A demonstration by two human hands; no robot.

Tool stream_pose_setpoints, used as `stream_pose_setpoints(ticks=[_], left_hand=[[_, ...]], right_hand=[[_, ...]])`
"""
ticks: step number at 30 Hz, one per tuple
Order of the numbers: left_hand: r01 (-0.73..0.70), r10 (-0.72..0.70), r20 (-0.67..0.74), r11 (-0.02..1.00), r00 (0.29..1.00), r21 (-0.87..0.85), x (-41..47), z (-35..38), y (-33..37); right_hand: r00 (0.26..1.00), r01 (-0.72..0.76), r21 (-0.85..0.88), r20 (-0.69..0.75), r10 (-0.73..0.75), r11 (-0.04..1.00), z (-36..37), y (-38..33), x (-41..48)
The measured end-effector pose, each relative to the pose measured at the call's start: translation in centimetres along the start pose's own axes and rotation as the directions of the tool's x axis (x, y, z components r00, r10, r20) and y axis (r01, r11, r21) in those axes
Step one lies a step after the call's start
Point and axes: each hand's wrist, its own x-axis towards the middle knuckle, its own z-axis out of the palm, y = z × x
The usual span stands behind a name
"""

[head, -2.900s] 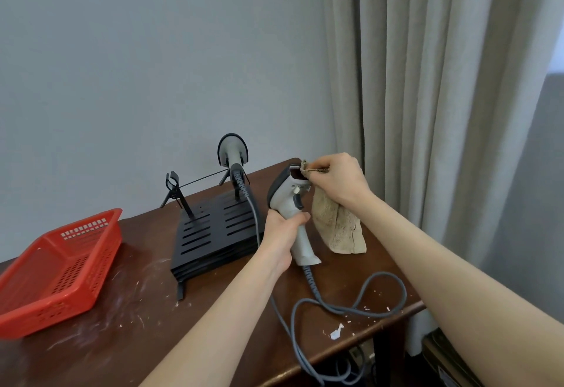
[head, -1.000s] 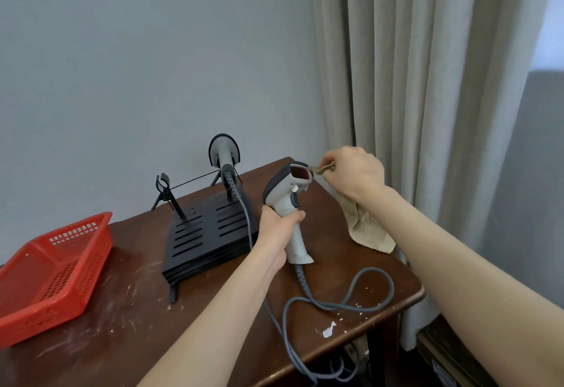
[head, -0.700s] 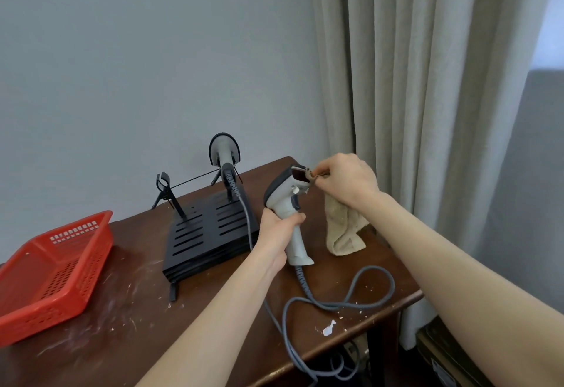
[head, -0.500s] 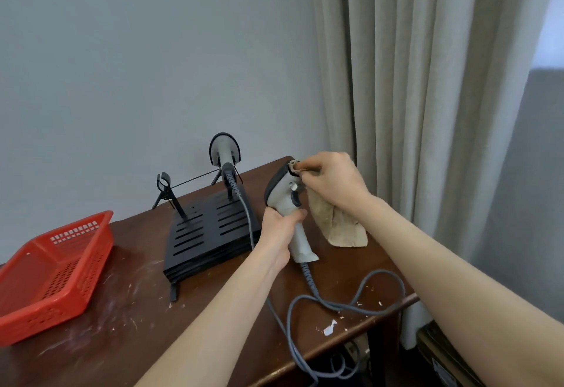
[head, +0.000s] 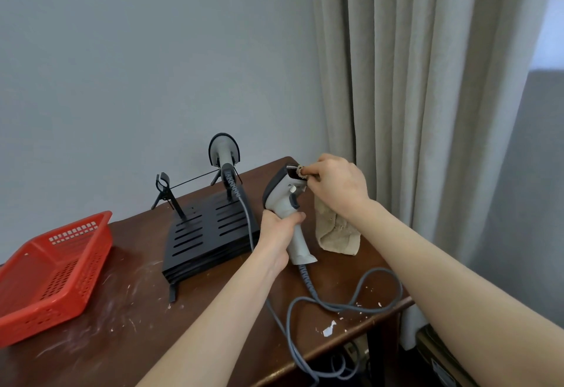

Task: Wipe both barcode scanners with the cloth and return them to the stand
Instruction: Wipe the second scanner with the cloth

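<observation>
Your left hand [head: 278,234] grips the scanner [head: 282,196] by its handle; your right hand [head: 337,186] pinches the cloth [head: 335,232] against its window. Wipe lightly, bracing the handle.

Soft, even daylight comes from the bright gap up and right of the right hand [head: 338,186], beyond the curtain [head: 427,112]. Shadows below its fingers [head: 314,170] are faint (mere smudges on the table [head: 122,325]). Focus is crisp there. Farther out, the curtain folds lean and bow.
</observation>
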Motion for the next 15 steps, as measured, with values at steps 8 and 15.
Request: stream_pose_setpoints(ticks=[8, 15], left_hand=[[-0.062, 0.062, -0.01, 0.998, 0.998, 0.025, 0.3, -0.3, 0.3], [-0.044, 0.044, 0.003, 0.999, 0.999, 0.016, 0.4, -0.1, 0.0]], right_hand=[[0.985, -0.164, -0.089, 0.041, 0.168, 0.982, -1.0, 1.1, 0.6], [1.0, -0.025, 0.332, -0.009, 0.03, 0.943, -0.3, -0.1, -0.3]])
